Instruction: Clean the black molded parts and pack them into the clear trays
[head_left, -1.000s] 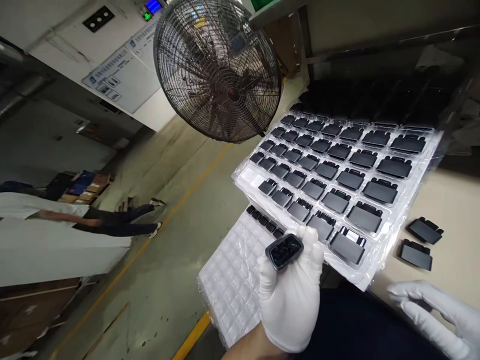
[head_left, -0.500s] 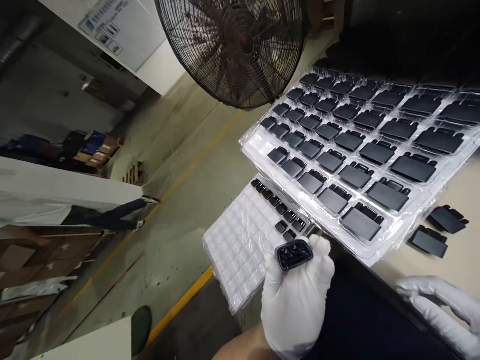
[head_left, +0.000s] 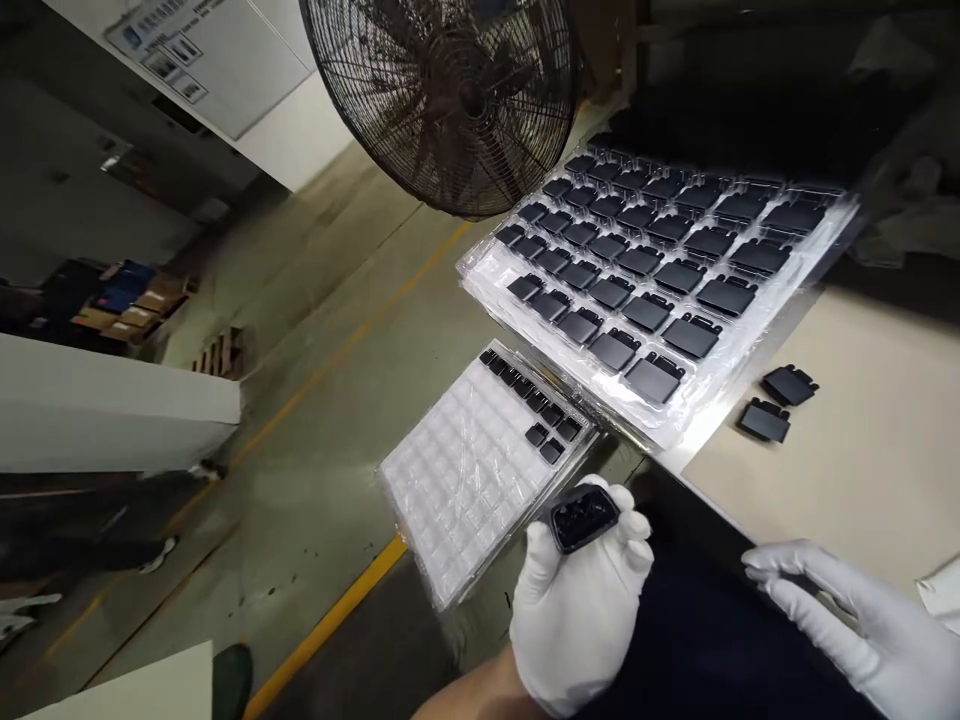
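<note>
My left hand (head_left: 581,610), in a white glove, is at the bottom middle with its palm up. It grips a small black plastic case (head_left: 583,518) with rounded corners, held between thumb and fingers; its hollow side faces up. My right hand (head_left: 847,620), also gloved in white, hovers by the table edge at the lower right. Its thumb and forefinger are apart, and I see nothing between them. Two loose black plastic flaps with tabs (head_left: 765,420) lie on the table ahead of it. A large white tray (head_left: 645,425) holds rows of similar black flaps.
A lower white compartment tray (head_left: 457,480) has several black pieces along its far right side. A big black fan (head_left: 450,100) stands beyond the trays. The beige table (head_left: 847,480) lies to the right. Yellow lines (head_left: 360,590) mark the floor; a person's leg (head_left: 112,550) shows at left.
The view has shifted, so the trays sit further left and the right hand shows more fully. My left hand still holds the black case. The person in the background has moved left.
</note>
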